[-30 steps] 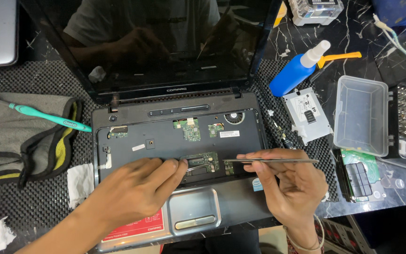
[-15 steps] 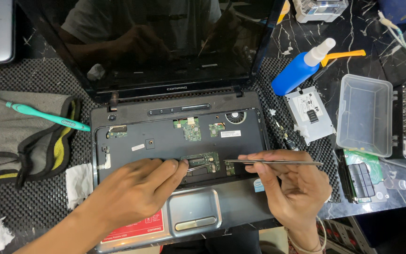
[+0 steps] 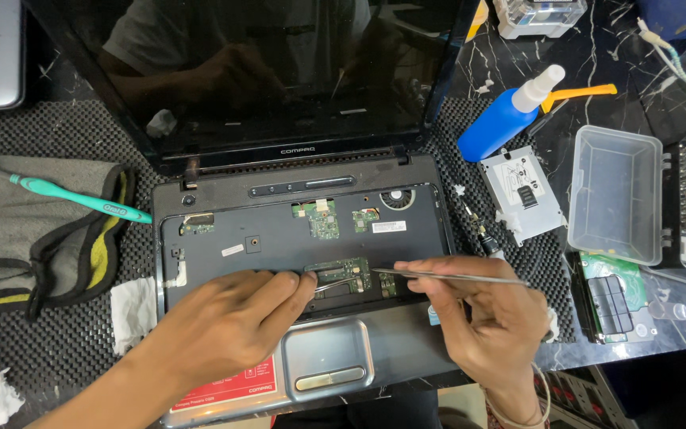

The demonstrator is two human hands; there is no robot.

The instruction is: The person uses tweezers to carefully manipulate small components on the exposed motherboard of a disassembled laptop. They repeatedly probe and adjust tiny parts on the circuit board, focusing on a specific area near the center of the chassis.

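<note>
Because the keyboard is off the laptop (image 3: 303,238), its inner tray lies bare, and both hands work over the small green circuit board (image 3: 348,274) set in the tray's near edge. The left hand (image 3: 228,322) lies palm down on the palm rest, fingers closed toward the board, pinching what looks like a thin flat cable or metal tab just beyond its fingertips; resting there likely steadies it. The right hand (image 3: 478,318) is closed on a pair of slim metal tweezers (image 3: 446,276), held nearly flat so that the points reach leftward to the board, just short of the left hand's fingertips. Beyond the right hand on the dark surface (image 3: 637,334) lie a blue spray bottle (image 3: 506,119), a metal drive bracket (image 3: 522,195) and a clear plastic box (image 3: 614,195), near for loose parts. Well to the left of the left hand, a teal toothbrush (image 3: 73,199) rests on a grey pouch (image 3: 33,230).
</note>
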